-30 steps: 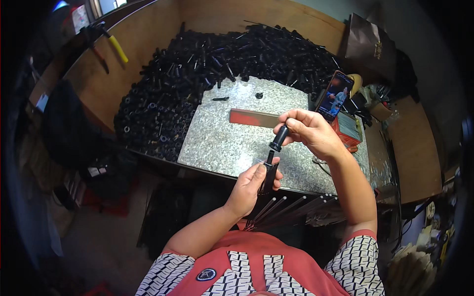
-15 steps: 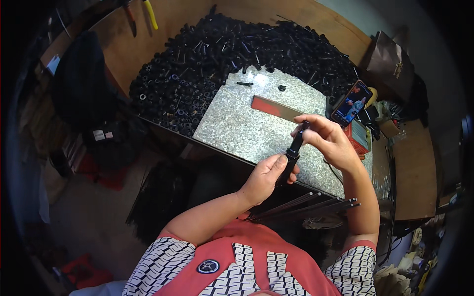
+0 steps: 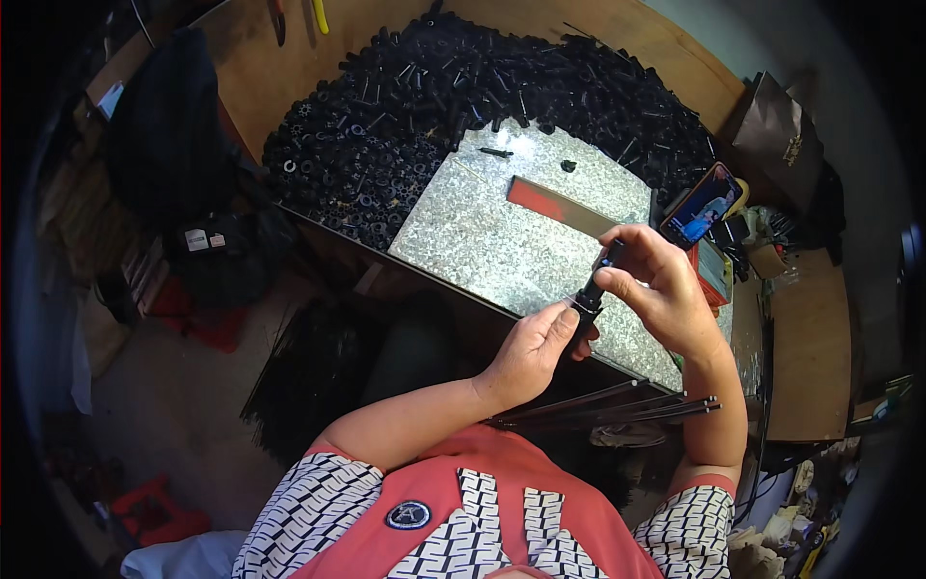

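Above the front edge of the speckled work surface [image 3: 482,232], both my hands are closed around a black tube-shaped part [image 3: 589,296]. My left hand [image 3: 531,355] grips its lower end, with the thumb lying along it and the other fingers mostly hidden behind. At the upper end, my right hand [image 3: 664,289] pinches the part between thumb and fingers. A collar-like wider section shows between the two hands. Just beyond lies a flat bar [image 3: 569,205], partly red. A thin black piece [image 3: 496,152] and a small black lump [image 3: 568,166] rest farther back.
A large heap of small black parts [image 3: 463,72] borders the surface at the back and left. At right stand a phone [image 3: 702,205] with a lit screen, a red box [image 3: 712,270] and a dark paper bag [image 3: 772,130]. Thin rods [image 3: 617,403] stick out below my hands.
The view has shifted slightly, so the scene sits a little differently. My right fingers have changed position at the part's upper end; my left hand keeps its grip.
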Demonstrator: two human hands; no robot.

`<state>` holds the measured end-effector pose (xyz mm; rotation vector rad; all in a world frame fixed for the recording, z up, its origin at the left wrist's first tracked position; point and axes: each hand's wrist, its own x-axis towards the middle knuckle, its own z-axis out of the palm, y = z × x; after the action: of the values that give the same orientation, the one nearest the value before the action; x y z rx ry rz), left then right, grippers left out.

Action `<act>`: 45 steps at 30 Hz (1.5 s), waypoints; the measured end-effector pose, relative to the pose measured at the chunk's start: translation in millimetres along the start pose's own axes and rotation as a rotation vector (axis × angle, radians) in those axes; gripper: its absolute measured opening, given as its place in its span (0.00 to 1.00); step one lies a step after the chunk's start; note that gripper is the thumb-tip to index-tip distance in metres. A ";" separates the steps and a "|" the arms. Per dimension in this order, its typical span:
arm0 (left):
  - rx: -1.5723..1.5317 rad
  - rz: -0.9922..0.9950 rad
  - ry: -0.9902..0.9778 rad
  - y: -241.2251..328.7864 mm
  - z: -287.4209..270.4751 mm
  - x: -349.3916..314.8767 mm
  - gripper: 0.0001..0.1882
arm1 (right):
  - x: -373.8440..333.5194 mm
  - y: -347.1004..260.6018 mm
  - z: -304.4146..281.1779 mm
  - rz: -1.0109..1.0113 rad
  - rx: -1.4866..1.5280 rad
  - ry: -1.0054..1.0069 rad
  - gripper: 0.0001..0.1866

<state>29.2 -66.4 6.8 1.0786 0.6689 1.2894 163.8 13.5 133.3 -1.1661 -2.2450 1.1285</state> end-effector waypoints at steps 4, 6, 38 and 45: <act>-0.025 -0.004 -0.002 -0.9 1.0 0.0 0.21 | 3.5 8.1 -0.2 -0.155 0.116 -0.067 0.17; -0.045 -0.017 0.006 -3.3 -0.2 1.4 0.21 | 5.0 16.0 2.5 -0.080 0.236 -0.036 0.16; -0.209 -0.047 -0.039 -4.0 -4.7 7.1 0.20 | -8.1 44.7 14.6 -0.189 0.135 -0.141 0.08; -0.315 -0.113 -0.018 -3.8 -13.9 7.2 0.21 | -16.6 62.2 38.1 0.008 0.373 -0.001 0.17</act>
<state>19.9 -55.6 -0.9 0.7831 0.4860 1.2367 181.5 2.6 61.4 -1.0181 -1.9181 1.4712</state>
